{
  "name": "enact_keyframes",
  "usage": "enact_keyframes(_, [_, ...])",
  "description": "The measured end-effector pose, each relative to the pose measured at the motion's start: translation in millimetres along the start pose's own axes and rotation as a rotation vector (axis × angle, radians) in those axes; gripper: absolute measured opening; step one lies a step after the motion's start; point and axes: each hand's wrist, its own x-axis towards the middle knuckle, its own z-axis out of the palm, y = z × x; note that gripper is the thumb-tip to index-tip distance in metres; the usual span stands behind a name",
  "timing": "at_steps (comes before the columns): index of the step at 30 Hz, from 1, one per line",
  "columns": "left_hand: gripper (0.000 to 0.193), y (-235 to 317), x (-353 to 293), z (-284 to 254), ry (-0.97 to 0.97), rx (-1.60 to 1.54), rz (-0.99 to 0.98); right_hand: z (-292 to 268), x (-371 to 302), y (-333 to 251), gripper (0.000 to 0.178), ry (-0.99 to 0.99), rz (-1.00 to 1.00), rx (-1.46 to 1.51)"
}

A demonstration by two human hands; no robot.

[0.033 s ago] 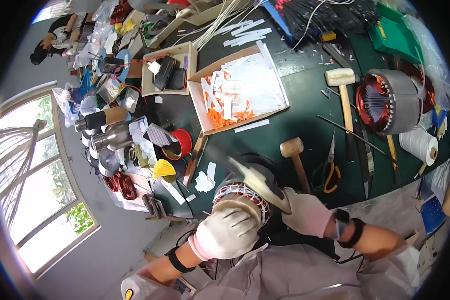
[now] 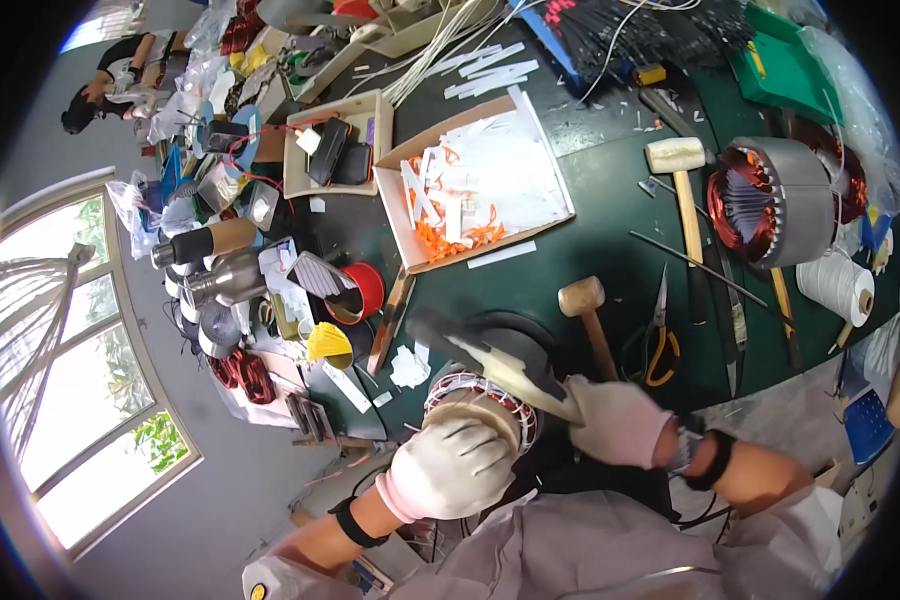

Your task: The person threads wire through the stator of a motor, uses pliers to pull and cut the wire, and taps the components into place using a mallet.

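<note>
A motor stator (image 2: 527,352) with white-laced copper windings (image 2: 519,396) stands before me at the bench's near edge. Over its near end is a round tan block (image 2: 498,418), apparently wood. My left hand (image 2: 448,470), in a white glove, is closed over this block with its fingers bent, hiding part of it. In my gloved right hand (image 2: 615,422) is a hammer (image 2: 518,380) with a pale-banded handle, its dark head blurred above the stator's left side. To the right of the stator lie a wooden mallet (image 2: 582,296) and orange-handled scissors (image 2: 660,350).
A cardboard box (image 2: 560,165) holds white strips and orange pieces. Another stator (image 2: 795,200), a pale mallet (image 2: 677,154) and a white twine spool (image 2: 836,290) are at right. Bottles (image 2: 225,278) and a red ring-shaped spool (image 2: 368,290) crowd the left. Far left, another person (image 2: 110,85) works.
The hammer head has shifted slightly left, and my right hand is a little farther right. My left hand keeps its place on the block. The bench view has shifted slightly.
</note>
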Motion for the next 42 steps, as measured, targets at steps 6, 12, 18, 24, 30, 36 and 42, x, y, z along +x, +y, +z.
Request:
enact_keyframes(6, [0.027, 6, 5, 2, 0.107, 0.008, -0.066, 3, -4, 7, 0.027, 0.363, 0.084, 0.266])
enact_keyframes(12, [0.018, 27, 6, 16, 0.455, 0.062, -0.352, 54, -37, 28, 0.029, 0.169, 0.038, 0.052])
enact_keyframes(18, [0.024, 39, -14, 26, 0.531, 0.023, -0.607, 108, -46, -25, 0.028, 0.288, 0.219, 0.211])
enact_keyframes(24, [0.074, 9, -41, 1, 0.275, 0.004, -0.171, 148, -61, 8, 0.033, 0.666, 0.160, 0.362])
enact_keyframes(30, [0.071, 11, -47, 1, 0.283, 0.098, -0.236, 178, -59, -29, 0.035, 0.656, 0.232, 0.062])
enact_keyframes(36, [0.067, 19, -55, 7, 0.391, 0.082, -0.257, 179, -113, -79, 0.049, 1.115, 0.092, -0.164])
enact_keyframes(42, [0.070, 32, -65, -25, 0.575, 0.045, -0.270, 203, -106, -95, 0.050, 1.128, 0.177, -0.116])
